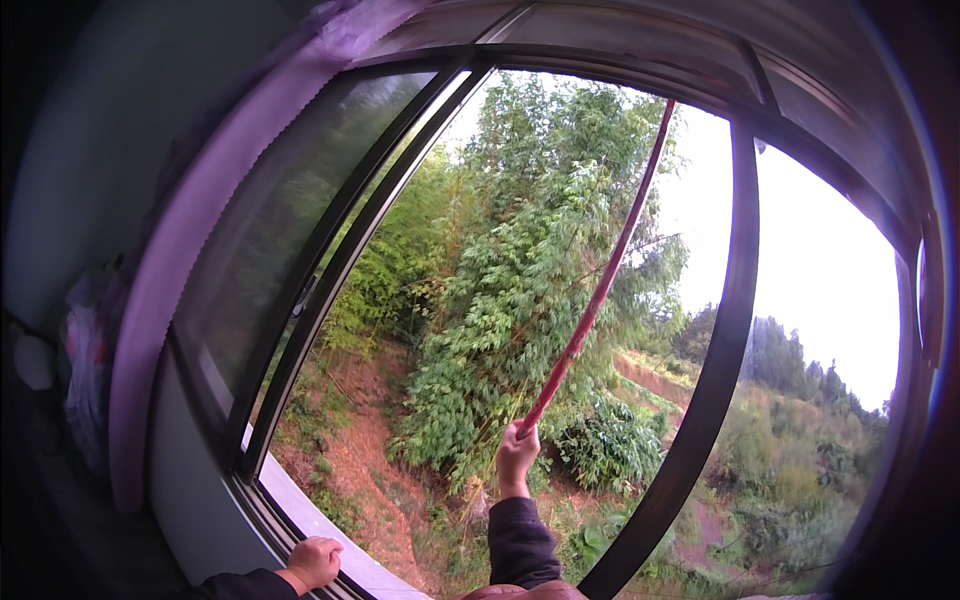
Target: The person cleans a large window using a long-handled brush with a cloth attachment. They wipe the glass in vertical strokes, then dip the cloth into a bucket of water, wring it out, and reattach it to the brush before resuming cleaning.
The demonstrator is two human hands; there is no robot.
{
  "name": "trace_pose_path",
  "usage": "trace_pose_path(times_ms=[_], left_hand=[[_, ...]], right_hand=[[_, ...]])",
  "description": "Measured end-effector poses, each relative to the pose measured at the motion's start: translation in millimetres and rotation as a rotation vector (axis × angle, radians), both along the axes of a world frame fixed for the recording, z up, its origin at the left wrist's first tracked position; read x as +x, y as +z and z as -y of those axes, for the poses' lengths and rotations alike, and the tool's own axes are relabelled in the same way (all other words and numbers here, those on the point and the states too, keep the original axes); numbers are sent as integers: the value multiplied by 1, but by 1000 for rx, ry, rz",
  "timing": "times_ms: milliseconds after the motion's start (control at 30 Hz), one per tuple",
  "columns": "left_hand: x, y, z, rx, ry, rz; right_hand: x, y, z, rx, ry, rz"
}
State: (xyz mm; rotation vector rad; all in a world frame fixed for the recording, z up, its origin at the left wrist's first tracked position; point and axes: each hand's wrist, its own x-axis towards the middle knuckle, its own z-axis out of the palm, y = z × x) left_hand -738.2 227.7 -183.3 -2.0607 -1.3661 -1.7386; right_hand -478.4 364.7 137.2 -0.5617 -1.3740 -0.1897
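A long red pole [585,325] slants up and away through the open window, its far end reaching the top of the opening. Fingers wrapped round its lower end, my right hand [517,460] is stretched out past the window. At the lower left, my left hand [316,562] rests with curled fingers on the lower window frame [262,520]. Part of its grip is hidden from sight. Both arms have dark sleeves.
A sliding glass pane [290,240] stands at the left, beside a pale purple curtain [150,330]. A dark upright bar [728,350] divides the window at the right. Outside are leafy trees [520,260] and a reddish earth slope [365,440].
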Motion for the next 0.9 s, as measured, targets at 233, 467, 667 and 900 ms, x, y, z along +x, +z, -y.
trace_pose_path(times_ms=[233,467,667,900], left_hand=[[0,0,6,-4,12,-6],[0,3,5,13,-7,-18],[3,3,5,27,-1,19],[4,7,9,23,-6,-1]], right_hand=[[13,-75,-4,-12,-126,-128],[17,-75,-4,-108,-102,-102],[-1,-87,2,-146,-4,-70],[-27,-163,4,-250,50,-108]])
